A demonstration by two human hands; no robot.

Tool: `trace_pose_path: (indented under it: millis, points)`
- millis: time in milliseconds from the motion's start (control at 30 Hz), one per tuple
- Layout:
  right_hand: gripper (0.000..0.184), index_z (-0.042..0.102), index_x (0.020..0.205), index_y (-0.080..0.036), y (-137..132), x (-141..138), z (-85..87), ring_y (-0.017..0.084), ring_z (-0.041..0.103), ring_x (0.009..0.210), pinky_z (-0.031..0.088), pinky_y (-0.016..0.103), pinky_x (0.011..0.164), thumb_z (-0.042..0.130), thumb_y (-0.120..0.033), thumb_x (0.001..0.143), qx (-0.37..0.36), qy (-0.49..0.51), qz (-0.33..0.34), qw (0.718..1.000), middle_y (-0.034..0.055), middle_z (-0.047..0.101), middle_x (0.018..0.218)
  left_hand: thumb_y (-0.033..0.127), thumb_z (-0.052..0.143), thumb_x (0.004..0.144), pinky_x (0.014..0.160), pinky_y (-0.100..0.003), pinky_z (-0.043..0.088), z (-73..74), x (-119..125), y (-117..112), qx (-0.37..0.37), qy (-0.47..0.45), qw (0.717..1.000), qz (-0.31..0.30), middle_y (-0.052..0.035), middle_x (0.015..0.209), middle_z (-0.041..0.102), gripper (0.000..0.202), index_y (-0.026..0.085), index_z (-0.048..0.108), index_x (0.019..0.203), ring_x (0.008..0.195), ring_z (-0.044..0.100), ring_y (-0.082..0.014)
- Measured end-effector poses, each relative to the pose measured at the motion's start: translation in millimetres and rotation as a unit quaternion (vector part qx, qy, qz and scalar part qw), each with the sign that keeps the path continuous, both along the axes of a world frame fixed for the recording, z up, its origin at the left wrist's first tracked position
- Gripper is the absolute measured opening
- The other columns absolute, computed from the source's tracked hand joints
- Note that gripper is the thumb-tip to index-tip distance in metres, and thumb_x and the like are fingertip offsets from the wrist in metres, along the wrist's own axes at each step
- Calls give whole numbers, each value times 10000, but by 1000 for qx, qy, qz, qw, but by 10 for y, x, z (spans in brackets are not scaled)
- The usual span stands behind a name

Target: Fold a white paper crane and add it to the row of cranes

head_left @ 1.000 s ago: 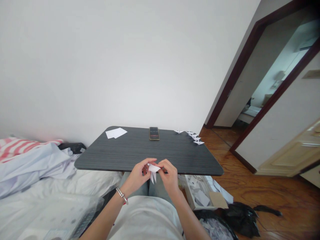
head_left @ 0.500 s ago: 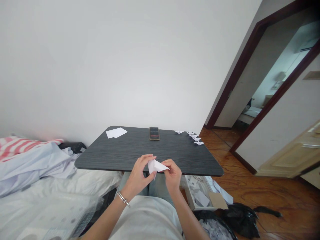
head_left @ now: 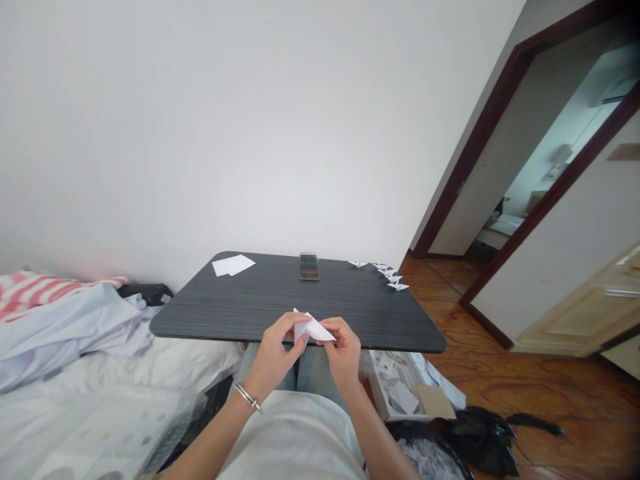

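Note:
Between my two hands is a white piece of folded paper [head_left: 314, 329], held up just over the near edge of the dark table [head_left: 260, 300]. My left hand [head_left: 277, 347] pinches its left part, thumb below and fingers behind. On the other side, my right hand [head_left: 345, 347] grips the pointed right end between thumb and fingers. Some of the paper's folds are hidden behind the fingertips. Several small folded paper cranes [head_left: 390, 276] stand along the table's far right edge. White paper sheets [head_left: 233, 265] lie overlapping at the far left.
A phone [head_left: 309, 267] lies at the table's back middle. Below on the right are an open white box [head_left: 383, 387] with papers and a black bag [head_left: 480, 440]. Clothes [head_left: 85, 320] are piled on the bed at left. A wall rises behind the table.
The folded paper has tilted and sits slightly lower on its right, with a point now showing above my left fingers. My hands have shifted a little; both keep their hold.

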State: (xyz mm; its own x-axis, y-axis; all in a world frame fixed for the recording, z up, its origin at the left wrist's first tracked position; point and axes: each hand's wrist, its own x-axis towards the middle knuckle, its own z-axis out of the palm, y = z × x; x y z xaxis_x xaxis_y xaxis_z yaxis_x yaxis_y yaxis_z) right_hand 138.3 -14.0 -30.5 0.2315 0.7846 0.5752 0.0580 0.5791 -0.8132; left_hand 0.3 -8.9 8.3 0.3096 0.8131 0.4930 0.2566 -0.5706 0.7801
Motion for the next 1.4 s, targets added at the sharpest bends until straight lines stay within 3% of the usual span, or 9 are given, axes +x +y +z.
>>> trace_pose_path:
  millis: [233, 467, 633, 967, 1400]
  points:
    - [192, 619, 865, -195, -62, 35, 86, 182, 573, 790, 478, 254, 560, 502, -109, 740, 52, -94, -50, 993, 62, 603, 845, 136, 470, 776, 700, -247, 453, 9, -16, 11, 38, 37, 998, 35, -63, 1008, 574, 243, 182, 544, 1003, 803, 550, -144]
    - [173, 617, 844, -199, -102, 32, 136, 179, 591, 789, 481, 253, 571, 526, -97, 737, 96, -141, -75, 982, 56, 635, 831, 113, 473, 768, 722, -254, 448, 42, -24, -16, 49, 46, 998, 18, -73, 1044, 569, 276, 185, 562, 1018, 881, 540, -163]
    - [173, 627, 793, -192, -88, 49, 95, 174, 603, 758, 481, 261, 584, 505, -83, 739, 89, -133, -95, 983, 53, 645, 799, 172, 492, 780, 638, -231, 459, 43, -36, -7, 12, 35, 999, -1, -75, 1024, 576, 258, 191, 575, 1023, 798, 554, -149]
    - [163, 619, 764, -186, -105, 62, 116, 166, 608, 723, 481, 257, 574, 524, -60, 722, 98, -134, -99, 981, 49, 647, 770, 254, 528, 771, 670, -240, 471, 39, -39, 12, -42, -15, 999, -16, -80, 988, 592, 230, 174, 602, 973, 813, 570, -160]
    - [227, 636, 870, -231, -103, 87, 46, 170, 630, 754, 529, 284, 636, 544, -70, 739, 199, -208, -124, 950, 56, 662, 846, 258, 540, 759, 662, -255, 486, 53, -87, 41, -66, -46, 996, -41, -83, 950, 616, 234, 151, 609, 956, 756, 577, -151]
